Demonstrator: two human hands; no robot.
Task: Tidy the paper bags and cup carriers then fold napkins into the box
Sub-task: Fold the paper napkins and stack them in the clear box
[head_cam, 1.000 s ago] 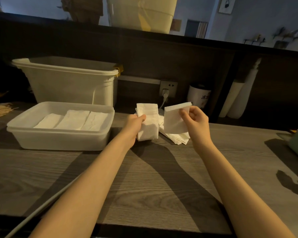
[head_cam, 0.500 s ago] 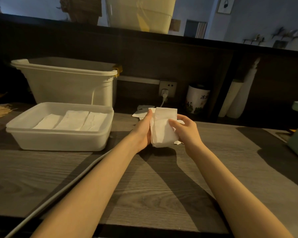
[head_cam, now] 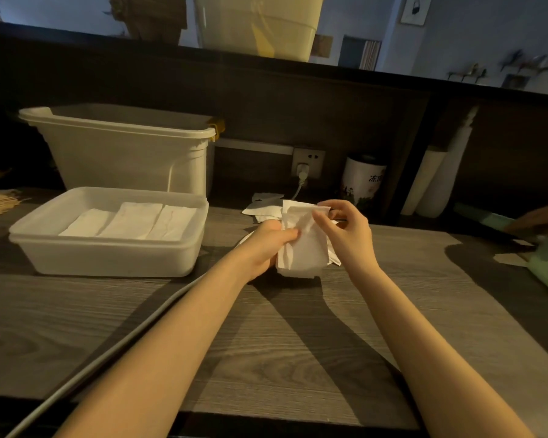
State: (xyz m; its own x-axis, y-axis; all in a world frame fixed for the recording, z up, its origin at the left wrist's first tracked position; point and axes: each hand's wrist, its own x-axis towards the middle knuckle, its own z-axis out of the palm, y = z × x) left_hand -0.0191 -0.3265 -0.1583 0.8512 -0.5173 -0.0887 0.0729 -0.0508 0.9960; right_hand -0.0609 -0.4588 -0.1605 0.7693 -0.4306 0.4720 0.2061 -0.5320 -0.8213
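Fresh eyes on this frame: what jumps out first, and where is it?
Centre frame, the left hand and right hand together hold a white paper napkin just above the grey wood-grain counter. To the left sits a shallow translucent plastic box with folded white napkins laid side by side inside, and a taller white plastic bin stands behind it. A few loose napkins lie on the counter behind the hands.

A: Change since a second ago? Then the left hand [head_cam: 264,245] and right hand [head_cam: 345,235] each held a separate napkin.

B: Now both grip one stacked napkin bundle [head_cam: 301,248]. Someone's hand [head_cam: 541,220] has entered at the right edge.
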